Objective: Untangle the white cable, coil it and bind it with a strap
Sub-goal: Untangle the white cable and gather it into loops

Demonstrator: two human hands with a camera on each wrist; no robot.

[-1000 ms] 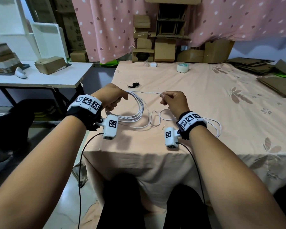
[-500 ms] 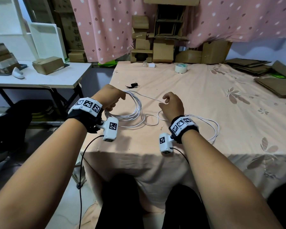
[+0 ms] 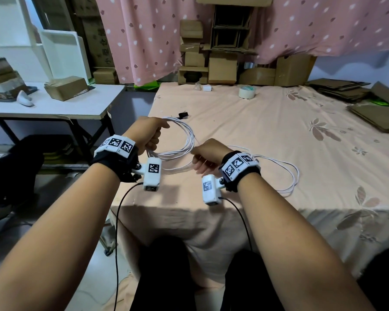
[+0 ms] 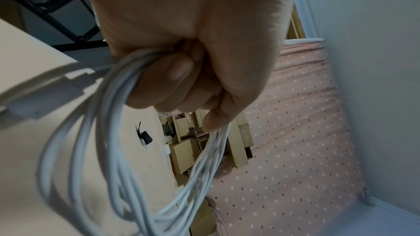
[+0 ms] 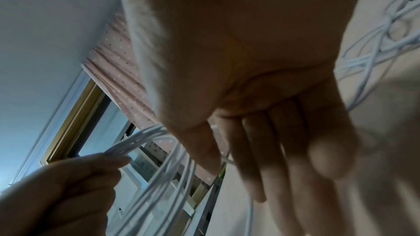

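we are seeing the white cable (image 3: 184, 140) gathered into several loops above the near left part of the peach-clothed table (image 3: 267, 135), with the loose rest of it trailing to the right and lying in long bends on the cloth behind the right wrist. the left hand (image 3: 147, 133) is gripping the bundle of loops in a closed fist, fingers curled right round the strands, as the left wrist view is showing plainly. the right hand (image 3: 208, 157) is hovering just beside the loops with its fingers straight and relaxed; a single strand seems to be running between thumb and forefinger, though blur is making that hard for us to confirm. a small black strap (image 3: 183, 114) is lying on the cloth beyond the loops, apart from them. farther back a roll of tape (image 3: 246, 92) and a small white plug (image 3: 206, 88) are sitting near the cardboard boxes (image 3: 220, 68).
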